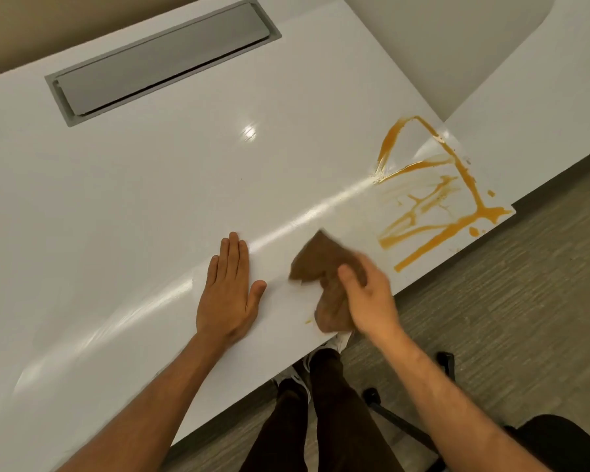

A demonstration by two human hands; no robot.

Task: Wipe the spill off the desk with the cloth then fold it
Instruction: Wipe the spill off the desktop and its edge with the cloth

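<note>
Left hand (230, 287) lies flat on the glossy white desk (150, 185), fingers straight and together, palm down, holding nothing. Just to its right, the right hand (368, 298) grips a crumpled brown cloth (321, 270), fingers curled round it; the cloth is motion-blurred, whether it touches the desk cannot be told. Farther right of the left hand, near the desk's corner, orange streaks of spilled liquid (436, 199) spread in smeared lines, apart from the cloth. Far beyond the left hand sits a long grey metal cable hatch (160, 59) set into the desk.
</note>
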